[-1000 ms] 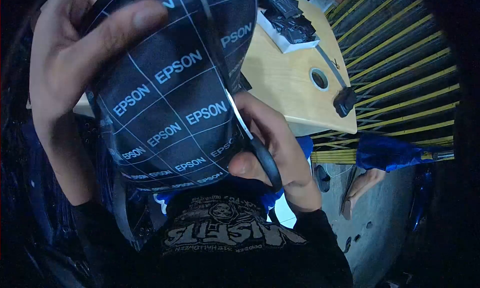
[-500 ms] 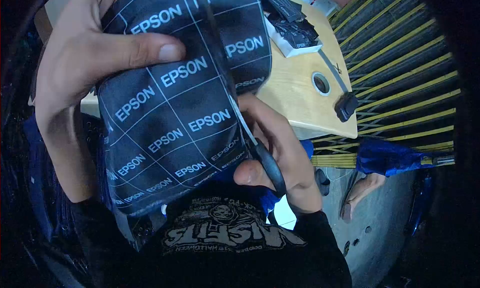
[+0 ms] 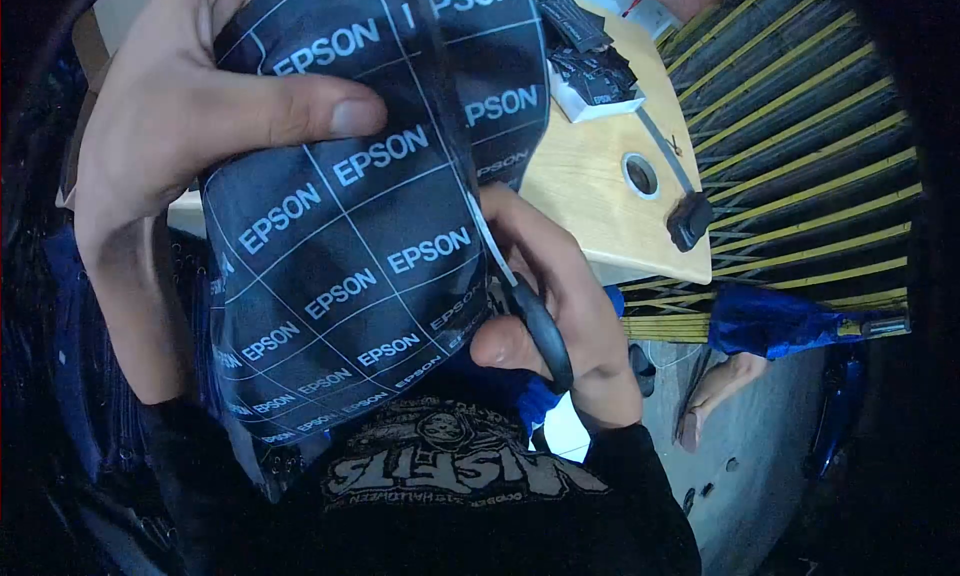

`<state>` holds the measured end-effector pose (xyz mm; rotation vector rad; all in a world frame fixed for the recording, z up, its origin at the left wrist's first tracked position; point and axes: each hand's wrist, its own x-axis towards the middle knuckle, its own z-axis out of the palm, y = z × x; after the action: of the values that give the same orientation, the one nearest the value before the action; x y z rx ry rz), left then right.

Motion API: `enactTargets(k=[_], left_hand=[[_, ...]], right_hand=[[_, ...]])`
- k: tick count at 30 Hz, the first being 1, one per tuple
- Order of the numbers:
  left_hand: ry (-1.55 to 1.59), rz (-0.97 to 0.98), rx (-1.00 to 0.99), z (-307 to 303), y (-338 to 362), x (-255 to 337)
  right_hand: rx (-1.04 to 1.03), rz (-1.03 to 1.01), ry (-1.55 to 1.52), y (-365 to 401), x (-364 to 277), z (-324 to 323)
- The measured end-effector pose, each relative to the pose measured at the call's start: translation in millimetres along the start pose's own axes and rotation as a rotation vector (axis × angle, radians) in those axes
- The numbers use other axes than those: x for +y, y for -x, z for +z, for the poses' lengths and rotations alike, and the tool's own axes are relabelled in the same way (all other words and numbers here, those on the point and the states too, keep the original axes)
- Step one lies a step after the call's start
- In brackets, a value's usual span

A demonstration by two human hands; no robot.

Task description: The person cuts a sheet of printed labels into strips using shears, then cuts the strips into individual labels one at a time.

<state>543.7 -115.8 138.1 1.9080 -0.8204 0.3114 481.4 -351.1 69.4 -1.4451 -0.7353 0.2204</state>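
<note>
My left hand [image 3: 215,126] grips the upper left of a black fabric piece [image 3: 340,266] printed with white EPSON words and a grid of lines, its thumb pressed on the front. Around the dark handle of a pair of scissors [image 3: 535,326], my right hand [image 3: 570,306] is closed at the fabric's right side. One scissor blade shows as a thin light strip running up along the fabric; the other blade is hidden. Part of the fabric lies to the right of the blade line.
A light wooden table [image 3: 590,206] with a round hole stands at the right. On it are a white box [image 3: 600,101] of black EPSON pieces and a dark object [image 3: 690,221] by a strap. Yellow slats and a person's bare foot [image 3: 690,431] appear further right.
The fabric has moved slightly right and down, and its lower left corner now hangs lower. My left thumb has shifted a little with it. My right hand and the scissors have hardly moved.
</note>
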Motion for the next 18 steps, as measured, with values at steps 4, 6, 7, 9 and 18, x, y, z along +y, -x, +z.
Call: enactTargets(k=[4, 6, 7, 9, 18], left_hand=[[0.046, -0.130, -0.018, -3.8, 1.9, 7.9], [-0.035, -0.063, -0.020, -8.5, 3.5, -0.4], [-0.117, 0.006, -0.023, -10.3, 3.4, -3.0], [-0.136, 0.035, -0.053, -12.1, 1.8, -3.5], [-0.061, -0.011, -0.056, -11.8, 1.3, -7.0]], right_hand=[[-0.013, 0.001, 0.067, -2.0, -3.4, -1.5], [-0.016, 0.016, 0.069, -0.2, -1.2, -4.1], [-0.019, 0.029, 0.072, 0.4, -0.2, -4.4], [0.003, -0.014, 0.055, -1.7, 1.6, -1.2], [0.030, 0.035, 0.036, -5.2, -4.1, -0.7]])
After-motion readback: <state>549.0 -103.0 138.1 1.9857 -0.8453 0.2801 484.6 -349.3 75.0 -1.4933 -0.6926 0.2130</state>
